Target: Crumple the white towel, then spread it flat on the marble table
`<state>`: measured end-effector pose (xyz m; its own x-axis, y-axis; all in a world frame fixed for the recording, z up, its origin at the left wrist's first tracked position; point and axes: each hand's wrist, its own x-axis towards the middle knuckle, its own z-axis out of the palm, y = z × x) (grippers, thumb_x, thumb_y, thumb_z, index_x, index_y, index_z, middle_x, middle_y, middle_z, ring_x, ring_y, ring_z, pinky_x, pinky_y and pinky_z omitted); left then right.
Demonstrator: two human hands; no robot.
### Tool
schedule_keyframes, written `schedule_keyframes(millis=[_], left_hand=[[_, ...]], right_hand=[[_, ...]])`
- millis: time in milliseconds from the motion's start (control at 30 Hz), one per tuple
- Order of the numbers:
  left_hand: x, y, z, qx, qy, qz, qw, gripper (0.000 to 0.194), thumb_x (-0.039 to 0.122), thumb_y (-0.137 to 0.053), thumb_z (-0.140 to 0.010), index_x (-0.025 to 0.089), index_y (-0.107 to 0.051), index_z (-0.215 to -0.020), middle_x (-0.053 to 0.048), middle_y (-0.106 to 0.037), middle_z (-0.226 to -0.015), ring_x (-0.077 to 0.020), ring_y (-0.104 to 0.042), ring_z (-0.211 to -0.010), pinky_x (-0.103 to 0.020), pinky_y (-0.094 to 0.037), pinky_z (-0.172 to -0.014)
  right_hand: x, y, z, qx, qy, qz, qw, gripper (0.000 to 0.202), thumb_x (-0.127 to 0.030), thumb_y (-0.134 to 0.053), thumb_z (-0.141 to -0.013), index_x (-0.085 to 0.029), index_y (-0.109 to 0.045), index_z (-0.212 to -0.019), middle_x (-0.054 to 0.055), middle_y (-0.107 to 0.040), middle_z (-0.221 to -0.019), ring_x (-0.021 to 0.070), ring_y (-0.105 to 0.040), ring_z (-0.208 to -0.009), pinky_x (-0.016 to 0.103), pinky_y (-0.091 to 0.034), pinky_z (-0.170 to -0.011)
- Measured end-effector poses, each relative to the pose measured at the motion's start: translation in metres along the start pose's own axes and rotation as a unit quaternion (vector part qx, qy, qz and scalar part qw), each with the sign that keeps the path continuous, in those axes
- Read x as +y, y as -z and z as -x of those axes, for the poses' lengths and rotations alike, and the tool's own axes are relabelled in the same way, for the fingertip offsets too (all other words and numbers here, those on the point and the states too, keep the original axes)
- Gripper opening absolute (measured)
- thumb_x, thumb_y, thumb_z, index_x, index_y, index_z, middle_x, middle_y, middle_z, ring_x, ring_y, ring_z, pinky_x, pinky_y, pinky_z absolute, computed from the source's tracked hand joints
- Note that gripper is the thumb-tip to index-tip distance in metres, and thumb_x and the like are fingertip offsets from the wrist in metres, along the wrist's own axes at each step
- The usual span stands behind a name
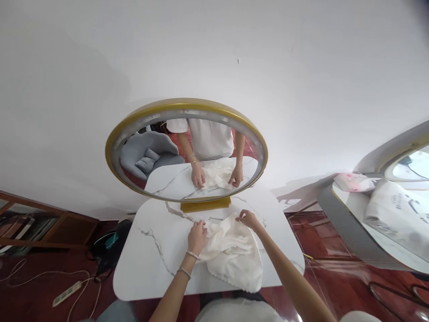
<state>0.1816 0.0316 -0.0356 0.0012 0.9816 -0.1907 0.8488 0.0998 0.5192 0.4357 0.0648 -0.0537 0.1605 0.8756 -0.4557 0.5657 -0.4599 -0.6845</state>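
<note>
A crumpled white cloth [231, 250] with a gathered, ruffled lower edge lies on the marble-patterned white table [150, 268]. Its lower end reaches the table's front edge. At its upper left side, my left hand [197, 238] has its fingers curled onto the fabric. My right hand [248, 219] pinches the upper right part of the cloth between thumb and fingers. Bracelets circle my left wrist. Both hands and the cloth also appear in the round mirror [187, 104]. What kind of cloth article it is cannot be made out.
The gold-rimmed mirror rises behind my hands on a gold base [205, 205]. To the right stands a second table [351, 219] with a white printed bag [398, 210] and a pink-and-white packet [355, 182]. A power strip [67, 294] with cords lies on the red floor. A wooden shelf [75, 226] is at left.
</note>
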Motion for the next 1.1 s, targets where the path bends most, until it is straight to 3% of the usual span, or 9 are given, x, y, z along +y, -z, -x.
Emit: schedule_keyframes(millis=[100, 200, 267, 367, 500, 733, 867, 1000, 1100], left_hand=[[-0.002, 0.005, -0.006, 0.009, -0.019, 0.015, 1.000, 0.017, 0.012, -0.054, -0.077, 0.020, -0.059, -0.091, -0.005, -0.061, -0.094, -0.0208, -0.058, -0.094, -0.032, -0.043, -0.085], [-0.001, 0.006, -0.013, 0.013, -0.032, 0.045, 0.998, 0.023, 0.014, -0.054, -0.075, 0.021, -0.059, -0.096, -0.003, -0.064, -0.089, -0.0176, -0.060, -0.085, -0.029, -0.046, -0.079], [-0.001, 0.008, -0.017, 0.016, -0.035, 0.064, 0.997, 0.017, 0.017, -0.054, -0.075, 0.021, -0.061, -0.090, -0.001, -0.063, -0.078, -0.0172, -0.060, -0.077, -0.029, -0.047, -0.075], [-0.002, 0.015, -0.020, 0.026, -0.043, 0.092, 0.995, 0.009, 0.022, -0.051, -0.074, 0.020, -0.060, -0.076, -0.002, -0.063, -0.071, -0.0175, -0.059, -0.071, -0.029, -0.048, -0.072], [-0.006, 0.035, -0.013, 0.047, -0.056, 0.126, 0.989, 0.012, 0.030, -0.048, -0.076, 0.022, -0.057, -0.076, -0.001, -0.065, -0.077, -0.0157, -0.059, -0.067, -0.027, -0.048, -0.067], [0.013, 0.088, 0.003, 0.110, -0.100, 0.141, 0.979, 0.022, 0.042, -0.045, -0.082, 0.023, -0.054, -0.085, 0.003, -0.059, -0.068, -0.0127, -0.053, -0.059, -0.023, -0.043, -0.061], [0.042, 0.126, 0.008, 0.169, -0.185, 0.117, 0.961, 0.026, 0.042, -0.042, -0.085, 0.022, -0.054, -0.075, 0.000, -0.061, -0.070, -0.0136, -0.056, -0.064, -0.023, -0.044, -0.062], [0.077, 0.160, 0.022, 0.170, -0.280, 0.077, 0.942, 0.030, 0.036, -0.038, -0.091, 0.021, -0.063, -0.083, -0.005, -0.068, -0.094, -0.0166, -0.062, -0.085, -0.024, -0.047, -0.069], [0.099, 0.177, 0.039, 0.165, -0.321, 0.062, 0.931, 0.028, 0.033, -0.041, -0.093, 0.021, -0.066, -0.091, -0.005, -0.067, -0.099, -0.0154, -0.062, -0.087, -0.024, -0.049, -0.071]], right_hand=[[-0.006, -0.001, -0.006, -0.024, 0.005, -0.025, 0.999, 0.011, -0.025, -0.070, -0.064, -0.021, -0.059, -0.065, -0.004, -0.056, -0.055, 0.0106, -0.052, -0.052, 0.020, -0.039, -0.050], [-0.013, -0.002, -0.011, -0.032, 0.001, -0.046, 0.998, 0.013, -0.027, -0.070, -0.062, -0.019, -0.059, -0.061, -0.003, -0.055, -0.053, 0.0106, -0.051, -0.051, 0.021, -0.038, -0.048], [-0.016, 0.000, -0.012, -0.039, 0.002, -0.058, 0.998, 0.016, -0.025, -0.071, -0.059, -0.018, -0.057, -0.055, -0.004, -0.052, -0.049, 0.0109, -0.050, -0.050, 0.021, -0.036, -0.048], [-0.017, 0.009, -0.009, -0.049, 0.021, -0.083, 0.995, 0.018, -0.025, -0.071, -0.054, -0.018, -0.055, -0.051, -0.005, -0.050, -0.047, 0.0107, -0.048, -0.051, 0.022, -0.035, -0.050], [-0.014, 0.030, 0.004, -0.048, 0.066, -0.140, 0.987, 0.023, -0.033, -0.070, -0.053, -0.018, -0.054, -0.057, -0.006, -0.051, -0.050, 0.0101, -0.048, -0.054, 0.022, -0.037, -0.055], [-0.010, 0.091, 0.030, -0.010, 0.141, -0.228, 0.963, 0.043, -0.052, -0.072, -0.051, -0.019, -0.053, -0.070, -0.003, -0.058, -0.060, 0.0128, -0.053, -0.062, 0.025, -0.040, -0.060], [-0.018, 0.138, 0.047, 0.026, 0.218, -0.258, 0.941, 0.048, -0.056, -0.075, -0.054, -0.019, -0.057, -0.078, -0.001, -0.060, -0.067, 0.0136, -0.055, -0.065, 0.027, -0.045, -0.064], [-0.030, 0.186, 0.074, 0.069, 0.309, -0.215, 0.924, 0.043, -0.052, -0.077, -0.062, -0.017, -0.064, -0.085, 0.002, -0.062, -0.071, 0.0161, -0.058, -0.071, 0.031, -0.049, -0.071], [-0.034, 0.217, 0.101, 0.100, 0.348, -0.170, 0.917, 0.035, -0.048, -0.075, -0.067, -0.018, -0.065, -0.082, 0.005, -0.067, -0.080, 0.0188, -0.061, -0.080, 0.034, -0.050, -0.080]])
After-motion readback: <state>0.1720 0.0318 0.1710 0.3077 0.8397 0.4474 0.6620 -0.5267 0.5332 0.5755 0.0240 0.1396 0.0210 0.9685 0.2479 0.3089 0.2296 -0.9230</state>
